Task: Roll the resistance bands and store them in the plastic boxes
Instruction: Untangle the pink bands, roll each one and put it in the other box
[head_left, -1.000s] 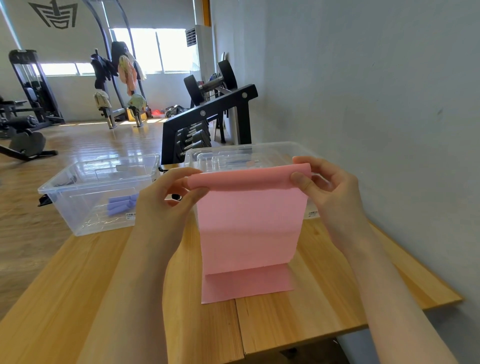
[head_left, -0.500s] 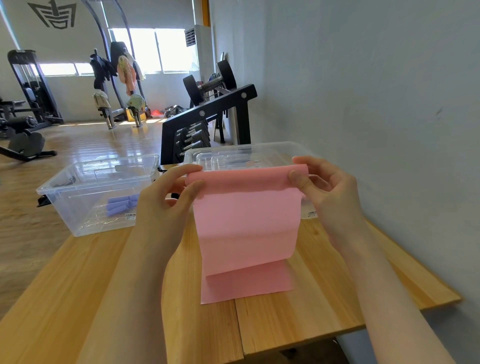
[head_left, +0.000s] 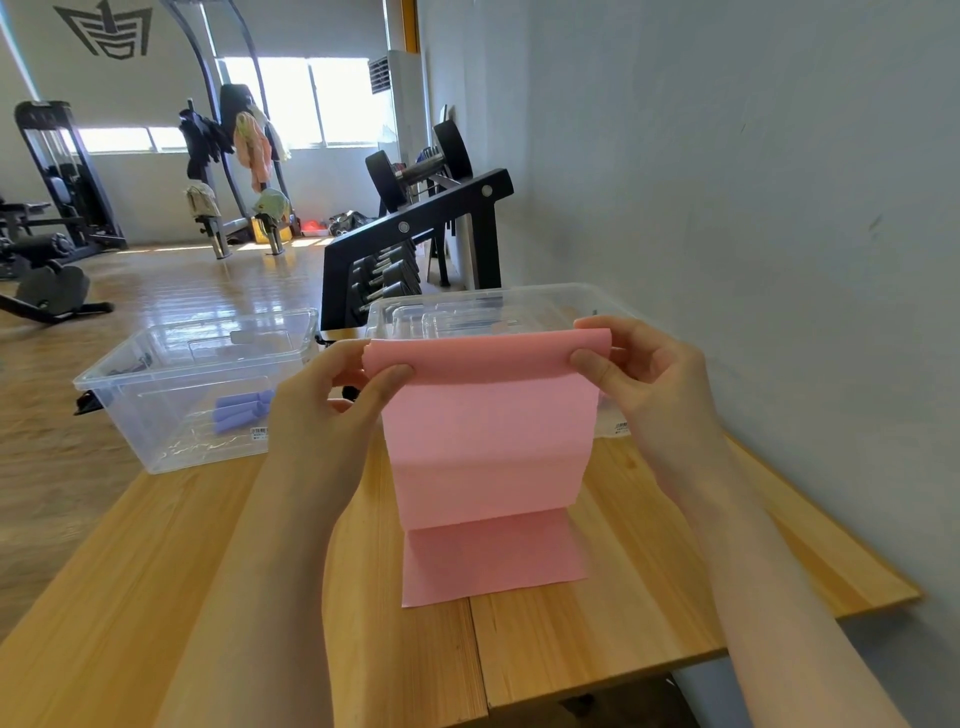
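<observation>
Item: pink resistance band (head_left: 491, 441), frame centre. I log its rolled top edge lying left to right between my hands, its loose tail hanging down to the wooden table (head_left: 649, 597). Left hand (head_left: 332, 415) pinches the roll's left end, right hand (head_left: 649, 384) its right end; both equally near. Open plastic box (head_left: 156, 358), middle left, holds purple rolls (head_left: 241, 410); I judge rolling continues downward.
</observation>
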